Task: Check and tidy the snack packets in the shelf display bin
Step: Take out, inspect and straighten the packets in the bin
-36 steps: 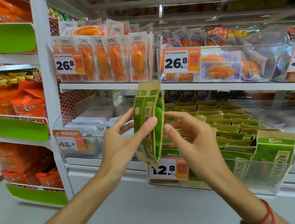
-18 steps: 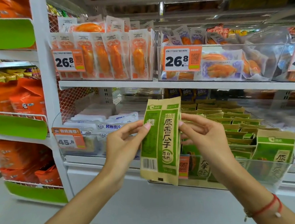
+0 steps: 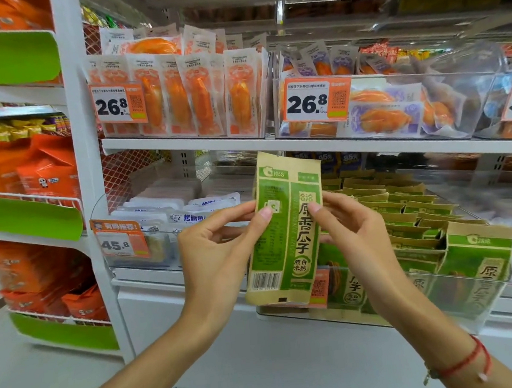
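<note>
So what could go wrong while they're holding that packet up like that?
Both hands, left hand and right hand, only pinch the green and tan paper snack packet by its edges, so it might slip and fall. Putting it back could also topple the leaning packets in the clear plastic display bin.

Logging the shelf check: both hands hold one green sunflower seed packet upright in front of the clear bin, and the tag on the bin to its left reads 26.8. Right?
Not quite. In the head view the tag on that left bin reads 45.8; the rest stands: left hand and right hand hold the green sunflower seed packet upright.
</note>
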Motion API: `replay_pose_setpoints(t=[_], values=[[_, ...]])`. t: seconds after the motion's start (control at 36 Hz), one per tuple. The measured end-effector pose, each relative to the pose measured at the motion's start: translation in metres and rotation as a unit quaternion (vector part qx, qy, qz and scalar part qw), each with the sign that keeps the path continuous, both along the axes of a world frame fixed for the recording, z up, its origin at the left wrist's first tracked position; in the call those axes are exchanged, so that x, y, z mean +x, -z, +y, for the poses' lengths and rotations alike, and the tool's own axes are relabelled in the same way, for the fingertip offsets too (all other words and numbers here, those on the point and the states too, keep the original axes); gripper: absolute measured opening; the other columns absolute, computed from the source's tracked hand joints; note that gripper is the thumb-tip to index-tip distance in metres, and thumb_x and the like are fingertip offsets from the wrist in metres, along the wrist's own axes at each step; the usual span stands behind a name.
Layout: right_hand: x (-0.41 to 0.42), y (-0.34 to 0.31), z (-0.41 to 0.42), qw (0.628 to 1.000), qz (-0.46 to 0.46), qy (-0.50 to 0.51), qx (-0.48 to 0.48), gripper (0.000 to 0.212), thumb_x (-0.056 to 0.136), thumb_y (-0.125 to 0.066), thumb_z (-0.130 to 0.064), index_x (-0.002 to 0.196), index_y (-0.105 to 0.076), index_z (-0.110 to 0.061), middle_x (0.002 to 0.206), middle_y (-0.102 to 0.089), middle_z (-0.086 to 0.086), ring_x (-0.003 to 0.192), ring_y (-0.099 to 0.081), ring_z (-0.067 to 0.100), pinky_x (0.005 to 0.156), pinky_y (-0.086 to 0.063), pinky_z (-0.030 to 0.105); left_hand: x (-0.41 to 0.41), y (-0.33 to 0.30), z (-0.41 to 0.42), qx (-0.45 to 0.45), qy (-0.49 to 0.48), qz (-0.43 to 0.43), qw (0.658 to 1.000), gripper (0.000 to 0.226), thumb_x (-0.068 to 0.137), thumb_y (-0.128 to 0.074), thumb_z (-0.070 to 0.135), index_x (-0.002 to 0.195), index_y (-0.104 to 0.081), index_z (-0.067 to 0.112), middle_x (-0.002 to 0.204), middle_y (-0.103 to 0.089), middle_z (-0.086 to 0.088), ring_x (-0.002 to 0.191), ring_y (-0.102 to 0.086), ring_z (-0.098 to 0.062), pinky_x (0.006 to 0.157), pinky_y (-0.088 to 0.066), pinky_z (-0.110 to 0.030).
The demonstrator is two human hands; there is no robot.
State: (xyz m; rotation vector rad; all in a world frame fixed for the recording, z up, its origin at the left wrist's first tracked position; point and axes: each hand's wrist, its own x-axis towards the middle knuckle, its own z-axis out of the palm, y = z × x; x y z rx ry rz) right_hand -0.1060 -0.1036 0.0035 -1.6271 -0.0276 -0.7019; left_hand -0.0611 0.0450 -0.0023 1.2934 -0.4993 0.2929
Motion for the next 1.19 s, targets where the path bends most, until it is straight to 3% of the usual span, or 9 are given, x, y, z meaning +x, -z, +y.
replay_pose_setpoints(t=[0.36, 0.53, 0.61, 0.72, 0.86, 0.97, 1.03, 1.08, 1.19], values=[[0.0, 0.003, 0.008, 0.995, 0.047, -0.057, -0.065, 0.041, 0.084, -0.071, -0.014, 0.108, -0.049, -0.04, 0.103, -0.065, -0.011, 0.085, -0.065, -0.003, 0.067, -0.052, 0.012, 0.012, 0.003, 0.001, -0.081, 0.017, 0.145, 0.986, 0.016, 0.079, -0.074, 0.018, 0.094, -0.073, 0.019, 0.091, -0.077, 0.001, 0.083, -0.073, -0.008, 0.067, -0.056, -0.016], [-0.004, 0.003, 0.01, 0.984, -0.046, 0.034, -0.167, 0.05, 0.079, -0.077, -0.015, 0.115, -0.055, -0.041, 0.098, -0.064, -0.018, 0.092, -0.062, -0.001, 0.068, -0.054, 0.015, 0.02, 0.005, 0.004, -0.04, 0.002, 0.165, 0.985, 0.026, 0.077, -0.077, 0.021, 0.102, -0.07, 0.019, 0.095, -0.075, 0.007, 0.087, -0.07, 0.0, 0.077, -0.058, -0.019], [-0.005, 0.002, 0.01, 0.952, -0.13, 0.085, -0.262, 0.047, 0.079, -0.077, -0.012, 0.121, -0.061, -0.028, 0.102, -0.065, -0.015, 0.094, -0.062, 0.002, 0.072, -0.051, 0.012, 0.022, 0.003, 0.007, -0.013, -0.008, 0.17, 0.985, 0.042, 0.068, -0.079, 0.035, 0.106, -0.069, 0.021, 0.102, -0.073, 0.007, 0.089, -0.069, 0.002, 0.084, -0.056, -0.025], [-0.003, 0.004, 0.01, 0.908, -0.2, 0.118, -0.349, 0.047, 0.077, -0.073, -0.01, 0.123, -0.064, -0.014, 0.103, -0.066, -0.005, 0.09, -0.062, 0.003, 0.073, -0.054, 0.018, 0.009, -0.005, 0.007, 0.002, 0.066, 0.148, 0.987, 0.058, 0.059, -0.067, 0.056, 0.107, -0.069, 0.021, 0.1, -0.075, 0.009, 0.091, -0.072, -0.008, 0.073, -0.059, -0.024], [-0.002, 0.007, 0.011, 0.835, -0.258, 0.179, -0.452, 0.034, 0.083, -0.068, -0.016, 0.116, -0.068, -0.009, 0.105, -0.069, 0.003, 0.093, -0.061, 0.011, 0.078, -0.051, 0.018, 0.0, -0.015, 0.009, 0.013, 0.158, 0.159, 0.975, 0.06, 0.065, -0.075, 0.059, 0.11, -0.066, 0.021, 0.101, -0.076, 0.004, 0.095, -0.073, -0.019, 0.08, -0.059, -0.036], [0.001, 0.009, 0.014, 0.788, -0.281, 0.191, -0.514, 0.034, 0.082, -0.076, -0.014, 0.115, -0.07, -0.011, 0.106, -0.07, 0.004, 0.094, -0.063, 0.017, 0.072, -0.052, 0.024, 0.005, -0.017, 0.016, -0.029, 0.194, 0.209, 0.958, 0.057, 0.071, -0.077, 0.046, 0.118, -0.065, 0.017, 0.108, -0.074, -0.003, 0.097, -0.072, -0.018, 0.083, -0.059, -0.033], [0.002, 0.01, 0.013, 0.789, -0.256, 0.178, -0.529, 0.035, 0.082, -0.077, -0.02, 0.115, -0.07, -0.014, 0.108, -0.069, 0.001, 0.097, -0.06, 0.014, 0.07, -0.053, 0.025, 0.009, -0.015, 0.017, -0.058, 0.204, 0.219, 0.952, 0.05, 0.074, -0.07, 0.035, 0.12, -0.064, 0.015, 0.109, -0.074, -0.004, 0.096, -0.072, -0.018, 0.083, -0.06, -0.031], [0.003, 0.013, 0.012, 0.824, -0.21, 0.144, -0.507, 0.038, 0.084, -0.071, -0.037, 0.117, -0.069, -0.019, 0.111, -0.065, -0.004, 0.102, -0.056, 0.009, 0.073, -0.053, 0.024, 0.013, -0.011, 0.017, -0.082, 0.201, 0.206, 0.954, 0.044, 0.076, -0.068, 0.023, 0.118, -0.063, 0.016, 0.11, -0.074, -0.005, 0.097, -0.072, -0.019, 0.084, -0.059, -0.03], [0.01, 0.018, 0.007, 0.874, -0.127, 0.157, -0.442, 0.062, 0.084, -0.059, -0.051, 0.138, -0.052, -0.02, 0.135, -0.049, -0.005, 0.125, -0.044, 0.008, 0.102, -0.042, 0.023, 0.018, -0.004, 0.017, -0.076, 0.186, 0.15, 0.968, 0.037, 0.077, -0.066, 0.017, 0.114, -0.061, 0.019, 0.112, -0.073, -0.004, 0.105, -0.07, -0.02, 0.086, -0.058, -0.029]])
